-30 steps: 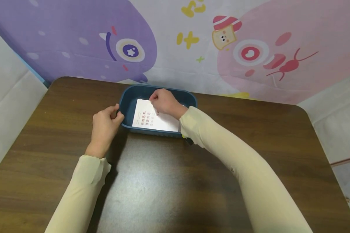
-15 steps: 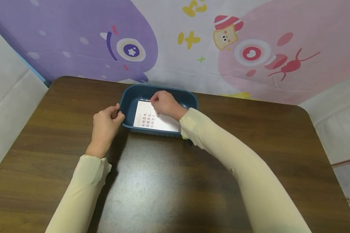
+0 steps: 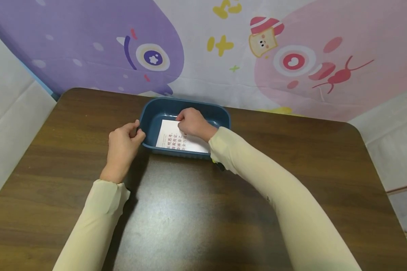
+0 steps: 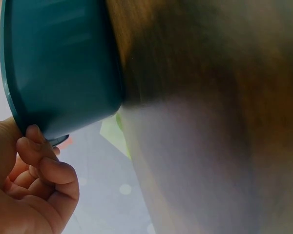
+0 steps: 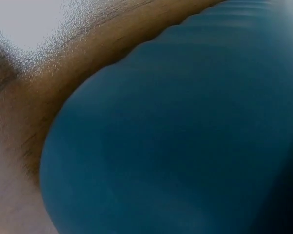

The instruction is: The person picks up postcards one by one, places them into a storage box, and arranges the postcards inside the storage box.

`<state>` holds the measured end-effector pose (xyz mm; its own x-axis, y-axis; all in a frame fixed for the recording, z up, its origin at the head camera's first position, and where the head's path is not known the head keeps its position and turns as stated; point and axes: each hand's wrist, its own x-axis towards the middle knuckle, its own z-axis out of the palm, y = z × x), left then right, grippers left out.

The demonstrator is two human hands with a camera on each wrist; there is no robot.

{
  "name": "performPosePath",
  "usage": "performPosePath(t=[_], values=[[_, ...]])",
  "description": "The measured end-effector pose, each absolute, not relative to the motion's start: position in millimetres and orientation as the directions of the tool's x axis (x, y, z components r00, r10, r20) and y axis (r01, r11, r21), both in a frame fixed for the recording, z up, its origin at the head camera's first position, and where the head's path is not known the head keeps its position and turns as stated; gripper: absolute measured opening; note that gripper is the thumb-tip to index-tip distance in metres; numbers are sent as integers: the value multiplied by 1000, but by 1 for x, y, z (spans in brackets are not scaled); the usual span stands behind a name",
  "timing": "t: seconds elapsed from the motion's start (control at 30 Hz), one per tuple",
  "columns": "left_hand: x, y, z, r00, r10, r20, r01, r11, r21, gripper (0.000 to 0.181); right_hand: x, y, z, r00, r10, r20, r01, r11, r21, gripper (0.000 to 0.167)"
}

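Observation:
A dark blue plastic bin stands near the table's back edge. Inside it lies a white card printed with lines of Chinese characters, partly covered by my right hand. Thumb and fingertips of that hand pinch the card's far edge. My left hand grips the bin's left rim, and the left wrist view shows its thumb and curled fingers at the rim's corner. Only the bin's outer wall and some table appear in the right wrist view; the right hand is out of sight there.
The brown wooden table extends in front of the bin and to both sides. Right behind it hangs a cloth backdrop with cartoon figures. A small dark object shows under the right cuff, its kind unclear.
The card has slid slightly toward the bin's front wall and right, its left lines partly dipping behind the near rim. My right hand has come slightly nearer with it. The left hand stays at the rim.

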<state>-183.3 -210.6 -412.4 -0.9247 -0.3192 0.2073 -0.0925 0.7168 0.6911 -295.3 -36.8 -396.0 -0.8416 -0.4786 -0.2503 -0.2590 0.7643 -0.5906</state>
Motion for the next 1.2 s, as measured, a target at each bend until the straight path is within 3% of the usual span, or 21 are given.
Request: performPosePath(t=[1.2], values=[[-182,-210,-410,-925,-314,214,-89,727,681,21,-286,-35,-403,-852,-483,-204,-366,826,-428,19]])
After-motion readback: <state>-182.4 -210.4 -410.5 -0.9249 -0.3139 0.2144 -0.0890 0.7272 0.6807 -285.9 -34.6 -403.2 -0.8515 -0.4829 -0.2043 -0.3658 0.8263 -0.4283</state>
